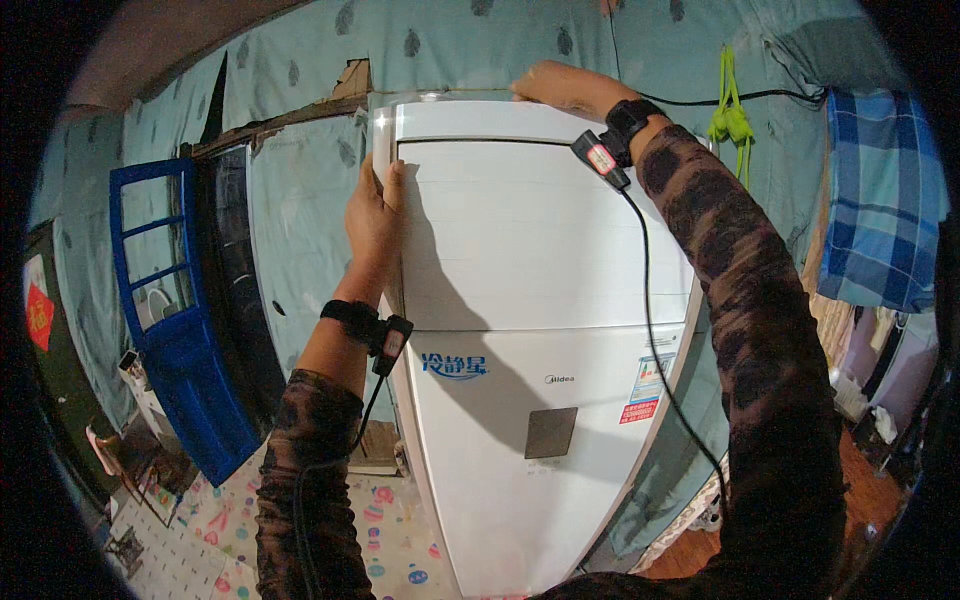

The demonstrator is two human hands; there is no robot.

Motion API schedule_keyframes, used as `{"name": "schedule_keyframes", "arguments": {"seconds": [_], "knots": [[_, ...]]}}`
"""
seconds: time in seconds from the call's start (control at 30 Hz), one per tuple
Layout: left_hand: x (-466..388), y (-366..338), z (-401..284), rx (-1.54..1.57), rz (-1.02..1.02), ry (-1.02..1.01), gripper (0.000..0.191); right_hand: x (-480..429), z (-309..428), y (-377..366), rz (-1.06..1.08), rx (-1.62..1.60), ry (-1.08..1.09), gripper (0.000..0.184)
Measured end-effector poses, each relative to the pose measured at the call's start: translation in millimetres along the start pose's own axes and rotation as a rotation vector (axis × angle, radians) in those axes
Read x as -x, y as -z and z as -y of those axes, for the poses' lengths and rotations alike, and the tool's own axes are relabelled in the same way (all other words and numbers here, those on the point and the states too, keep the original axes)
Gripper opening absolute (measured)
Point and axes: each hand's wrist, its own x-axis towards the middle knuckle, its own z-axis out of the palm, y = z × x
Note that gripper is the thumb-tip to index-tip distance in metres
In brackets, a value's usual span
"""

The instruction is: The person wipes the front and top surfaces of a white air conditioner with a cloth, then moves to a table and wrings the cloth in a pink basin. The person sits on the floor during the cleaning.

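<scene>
A tall white Midea floor-standing air conditioner point(555, 240) stands upright in front of me. Its upper front has a louvred panel, and a small grey display point(551, 433) sits lower down. My left hand point(377, 199) grips the upper left edge, thumb at the front and fingers around the side. Clear plastic point(384, 135) shows along that edge, above my thumb. Over the right part of the top lies my right hand point(566, 84), fingers bent towards the back; what they touch is hidden. Both wrists wear black straps with cabled devices.
A blue door point(199, 390) stands ajar at the left, beside a dark doorway. Lime-green cords point(729, 127) hang on the wall at the right, near a black cable point(720, 100) and a blue checked cloth point(877, 202). Patterned flooring point(397, 532) lies at the lower left.
</scene>
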Motion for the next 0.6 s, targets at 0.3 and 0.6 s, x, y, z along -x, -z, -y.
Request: {"name": "schedule_keyframes", "arguments": {"seconds": [0.3,0.6], "knots": [[1,6,-9,-0.048,0.016,0.028,0.055,81,-47,30,0.145,-0.226,-0.011,0.043],[1,3,-5,-0.035,0.007,-0.009,0.056,134,-139,35,0.236,-0.098,-0.237,0.034]]}}
